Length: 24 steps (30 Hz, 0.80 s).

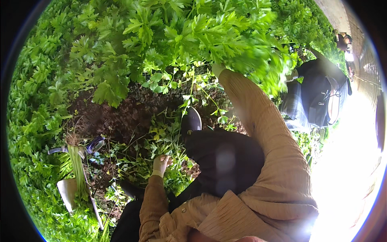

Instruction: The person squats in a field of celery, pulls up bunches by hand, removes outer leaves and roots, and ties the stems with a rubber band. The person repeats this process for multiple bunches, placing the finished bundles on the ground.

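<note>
My left hand [161,165], in a pale glove, is low over loose celery leaves and stems [157,148] on the soil. Its fingers are partly curled, and I cannot tell whether they grip anything. My right arm reaches forward into the standing celery plants [196,39]. Leaves hide most of my right hand [217,69], so its grip does not show. The foliage beside it is blurred. To the left, a bunch of celery stalks [75,169] with roots rests across a pale rigid panel [67,189]. A purple-rimmed ring, perhaps a tape roll [96,145], is near the roots.
Bare dark soil [118,112] lies between the standing plants and my dark shoe [192,119]. Close on the right, another person in dark clothing [320,87] bends over the plants. Farther off is one more person [343,41]. A brightly lit strip [338,175] runs along the right.
</note>
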{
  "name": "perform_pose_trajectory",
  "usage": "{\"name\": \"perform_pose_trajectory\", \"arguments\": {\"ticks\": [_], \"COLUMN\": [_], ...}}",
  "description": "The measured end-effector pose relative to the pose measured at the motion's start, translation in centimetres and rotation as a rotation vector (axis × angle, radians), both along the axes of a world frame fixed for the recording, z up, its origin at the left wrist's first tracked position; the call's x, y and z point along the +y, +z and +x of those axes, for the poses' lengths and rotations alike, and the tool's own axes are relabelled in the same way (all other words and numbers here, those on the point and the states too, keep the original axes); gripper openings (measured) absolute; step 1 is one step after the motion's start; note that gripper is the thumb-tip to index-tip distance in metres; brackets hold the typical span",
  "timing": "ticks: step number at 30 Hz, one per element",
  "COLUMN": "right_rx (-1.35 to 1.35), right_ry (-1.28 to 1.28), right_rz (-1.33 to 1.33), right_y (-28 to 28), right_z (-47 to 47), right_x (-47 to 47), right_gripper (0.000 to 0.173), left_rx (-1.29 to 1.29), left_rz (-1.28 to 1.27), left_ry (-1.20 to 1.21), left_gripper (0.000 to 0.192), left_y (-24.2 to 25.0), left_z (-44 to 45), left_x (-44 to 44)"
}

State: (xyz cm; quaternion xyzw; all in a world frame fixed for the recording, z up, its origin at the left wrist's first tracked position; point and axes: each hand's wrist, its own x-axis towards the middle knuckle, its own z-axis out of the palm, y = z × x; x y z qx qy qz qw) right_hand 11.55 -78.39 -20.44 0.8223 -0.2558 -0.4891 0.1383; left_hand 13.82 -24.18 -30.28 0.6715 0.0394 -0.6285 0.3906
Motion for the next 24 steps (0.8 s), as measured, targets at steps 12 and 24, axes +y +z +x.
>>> {"name": "perform_pose_trajectory", "arguments": {"ticks": [12,24], "right_rx": [0.032,0.266], "right_ry": [-0.059,0.037], "right_rz": [0.009,0.096], "right_y": [0.8,-0.7], "right_z": [-3.1,0.7], "right_x": [-0.2,1.2], "right_gripper": [0.056,0.057], "left_rx": [0.006,0.061], "left_rz": [-0.015,0.025], "left_ry": [0.001,0.052], "left_gripper": [0.026,0.022], "left_y": [0.8,-0.1], "left_z": [0.2,0.3], "left_x": [0.0,-0.1]}}
